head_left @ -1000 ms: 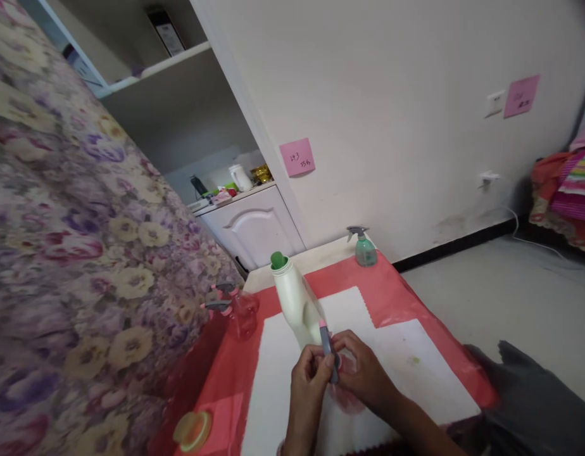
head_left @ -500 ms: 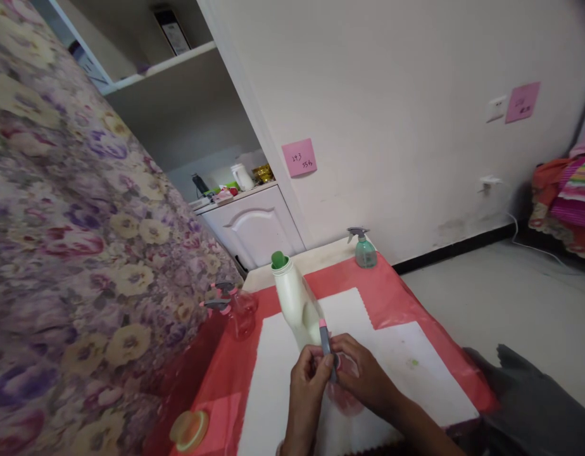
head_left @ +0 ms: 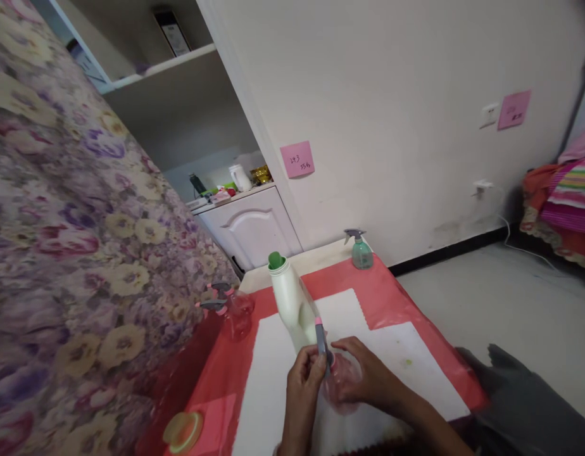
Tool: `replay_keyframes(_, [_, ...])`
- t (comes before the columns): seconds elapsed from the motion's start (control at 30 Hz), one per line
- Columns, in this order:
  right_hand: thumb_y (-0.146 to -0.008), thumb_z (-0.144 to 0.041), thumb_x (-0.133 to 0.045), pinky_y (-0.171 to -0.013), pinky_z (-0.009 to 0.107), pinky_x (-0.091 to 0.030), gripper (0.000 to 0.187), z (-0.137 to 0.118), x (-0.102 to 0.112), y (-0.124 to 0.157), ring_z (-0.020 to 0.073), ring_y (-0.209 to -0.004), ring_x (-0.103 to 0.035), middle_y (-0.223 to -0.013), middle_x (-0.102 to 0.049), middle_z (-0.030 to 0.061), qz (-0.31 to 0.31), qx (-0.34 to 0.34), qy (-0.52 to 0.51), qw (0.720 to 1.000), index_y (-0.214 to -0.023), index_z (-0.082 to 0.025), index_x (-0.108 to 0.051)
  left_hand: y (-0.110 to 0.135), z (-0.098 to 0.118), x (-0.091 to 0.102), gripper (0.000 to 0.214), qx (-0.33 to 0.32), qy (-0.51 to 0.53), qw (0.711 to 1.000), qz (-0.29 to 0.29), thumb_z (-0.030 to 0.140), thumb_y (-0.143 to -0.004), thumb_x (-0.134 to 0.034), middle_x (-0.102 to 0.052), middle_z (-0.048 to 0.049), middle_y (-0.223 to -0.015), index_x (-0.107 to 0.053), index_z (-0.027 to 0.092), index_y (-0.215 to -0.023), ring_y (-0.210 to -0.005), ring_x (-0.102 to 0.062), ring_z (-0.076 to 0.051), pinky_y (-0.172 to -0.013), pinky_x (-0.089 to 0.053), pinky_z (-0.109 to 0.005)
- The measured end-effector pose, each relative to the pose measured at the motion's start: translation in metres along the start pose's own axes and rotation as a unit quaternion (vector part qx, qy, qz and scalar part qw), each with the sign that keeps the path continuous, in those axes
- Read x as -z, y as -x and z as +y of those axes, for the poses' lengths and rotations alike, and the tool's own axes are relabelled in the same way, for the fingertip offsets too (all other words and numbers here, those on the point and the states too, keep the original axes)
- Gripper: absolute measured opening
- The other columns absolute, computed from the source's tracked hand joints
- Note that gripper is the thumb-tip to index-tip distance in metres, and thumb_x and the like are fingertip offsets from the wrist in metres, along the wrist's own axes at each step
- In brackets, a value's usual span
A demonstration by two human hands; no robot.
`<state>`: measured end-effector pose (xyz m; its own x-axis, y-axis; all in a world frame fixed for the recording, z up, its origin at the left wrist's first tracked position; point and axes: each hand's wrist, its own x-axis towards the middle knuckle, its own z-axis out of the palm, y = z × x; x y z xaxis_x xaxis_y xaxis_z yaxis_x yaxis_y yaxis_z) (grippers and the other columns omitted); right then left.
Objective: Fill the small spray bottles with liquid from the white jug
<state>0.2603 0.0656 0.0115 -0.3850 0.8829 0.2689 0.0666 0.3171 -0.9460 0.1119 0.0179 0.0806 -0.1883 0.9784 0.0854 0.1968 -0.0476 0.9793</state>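
Observation:
A clear pink spray bottle (head_left: 340, 386) with a grey trigger head (head_left: 321, 342) is between my hands at the front of the table. My left hand (head_left: 306, 373) pinches the grey trigger head. Around the right side of the bottle's body my right hand (head_left: 363, 373) is curled, thumb and fingers against it. Just beyond them a pale green-white jug (head_left: 292, 301) stands on the white cloth, its mouth uncovered and a green spout showing inside.
Two pink spray bottles (head_left: 238, 313) stand at the table's left edge, and a green spray bottle (head_left: 362, 253) at the far right corner. A round yellowish lid (head_left: 185, 430) lies front left. White cloth (head_left: 392, 354) covers part of the red tablecloth (head_left: 330, 275). A flowered curtain (head_left: 83, 253) hangs on the left.
My right hand has moved from the bottle's neck down and around its body, uncovering more of the pink plastic. My left hand keeps its pinch on the trigger head. The view shifted slightly.

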Motion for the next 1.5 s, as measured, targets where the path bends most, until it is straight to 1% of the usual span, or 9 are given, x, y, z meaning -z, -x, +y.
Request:
replay_keyframes(0.23, [-0.048, -0.007, -0.075, -0.096, 0.044, -0.049, 0.072, 0.002, -0.004, 0.01, 0.0322, -0.108, -0.061, -0.113, -0.064, 0.0097, 0.004, -0.048, 0.021, 0.999, -0.118, -0.019, -0.06, 0.003, -0.017, 0.01, 0.043, -0.007, -0.03, 0.999, -0.021, 0.054, -0.088, -0.051, -0.07, -0.007, -0.107, -0.071, 0.021, -0.107, -0.096, -0.061, -0.025, -0.085, -0.046, -0.033])
replay_keyframes(0.5, [-0.05, -0.008, -0.076, -0.1, 0.046, -0.047, 0.071, 0.003, -0.002, 0.01, 0.0315, -0.11, -0.06, -0.116, -0.064, 0.0099, -0.004, -0.044, -0.002, 0.999, -0.118, -0.02, -0.059, 0.008, -0.038, 0.023, 0.032, -0.062, -0.083, 0.994, -0.043, 0.039, -0.086, -0.061, -0.066, -0.0075, -0.118, -0.069, 0.025, -0.115, -0.108, -0.06, -0.026, -0.093, -0.046, -0.035])
replay_keyframes(0.7, [-0.055, -0.019, -0.078, -0.101, 0.049, -0.045, 0.069, 0.008, -0.003, 0.013, 0.0335, -0.115, -0.059, -0.12, -0.063, 0.0118, -0.018, -0.035, -0.031, 0.999, -0.121, -0.02, -0.057, 0.019, -0.061, 0.022, 0.064, 0.011, -0.019, 0.993, -0.119, 0.038, -0.078, -0.074, -0.054, -0.0101, -0.142, -0.051, 0.026, -0.136, -0.129, -0.052, -0.029, -0.108, -0.041, -0.041])
replay_keyframes(0.87, [-0.062, -0.03, -0.08, -0.102, 0.048, -0.044, 0.066, 0.02, -0.001, 0.015, 0.0324, -0.114, -0.06, -0.122, -0.064, 0.0114, -0.052, -0.017, -0.074, 0.996, -0.123, -0.02, -0.056, 0.018, -0.074, 0.02, 0.079, 0.003, 0.019, 0.985, -0.169, 0.037, -0.069, -0.08, -0.053, -0.011, -0.142, -0.044, 0.023, -0.139, -0.128, -0.052, -0.031, -0.109, -0.04, -0.043])
replay_keyframes(0.97, [-0.064, -0.036, -0.081, -0.104, 0.048, -0.043, 0.068, 0.027, -0.001, 0.015, 0.0322, -0.116, -0.059, -0.125, -0.063, 0.0107, -0.082, 0.001, -0.088, 0.993, -0.125, -0.021, -0.055, 0.016, -0.086, 0.022, 0.091, 0.013, -0.005, 0.987, -0.159, 0.034, -0.058, -0.086, -0.057, -0.0108, -0.136, -0.044, 0.022, -0.137, -0.123, -0.055, -0.033, -0.106, -0.042, -0.045])
replay_keyframes(1.1, [-0.07, -0.049, -0.077, -0.109, 0.047, -0.039, 0.072, 0.031, -0.005, 0.015, 0.0329, -0.125, -0.054, -0.132, -0.059, 0.0118, -0.118, 0.038, -0.136, 0.983, -0.131, -0.022, -0.05, 0.019, -0.095, 0.02, 0.091, 0.01, -0.021, 0.992, -0.124, 0.03, -0.055, -0.085, -0.057, -0.0102, -0.136, -0.044, 0.022, -0.136, -0.126, -0.052, -0.032, -0.109, -0.04, -0.044])
replay_keyframes(1.3, [-0.079, -0.055, -0.067, -0.112, 0.047, -0.037, 0.071, 0.04, -0.019, 0.019, 0.0328, -0.133, -0.046, -0.141, -0.049, 0.0143, -0.101, 0.057, -0.12, 0.986, -0.138, -0.022, -0.044, 0.027, -0.098, 0.014, 0.08, -0.025, -0.052, 0.998, -0.04, 0.032, -0.056, -0.081, -0.06, -0.01, -0.129, -0.048, 0.021, -0.128, -0.122, -0.054, -0.031, -0.106, -0.042, -0.04])
replay_keyframes(1.4, [-0.08, -0.047, -0.068, -0.11, 0.048, -0.039, 0.067, 0.05, -0.025, 0.023, 0.0325, -0.133, -0.046, -0.141, -0.049, 0.0146, -0.096, 0.032, -0.078, 0.992, -0.137, -0.022, -0.045, 0.031, -0.104, 0.023, 0.078, -0.02, -0.069, 0.997, 0.014, 0.029, -0.056, -0.079, -0.061, -0.0107, -0.126, -0.047, 0.02, -0.126, -0.12, -0.056, -0.03, -0.105, -0.043, -0.038])
replay_keyframes(1.5, [-0.081, -0.039, -0.067, -0.108, 0.046, -0.042, 0.057, 0.057, -0.028, 0.026, 0.0305, -0.127, -0.052, -0.134, -0.056, 0.0132, -0.098, 0.014, -0.044, 0.994, -0.133, -0.022, -0.051, 0.032, -0.108, 0.045, 0.077, 0.023, -0.092, 0.993, 0.074, 0.028, -0.057, -0.078, -0.063, -0.0108, -0.124, -0.047, 0.021, -0.126, -0.116, -0.059, -0.03, -0.101, -0.046, -0.038])
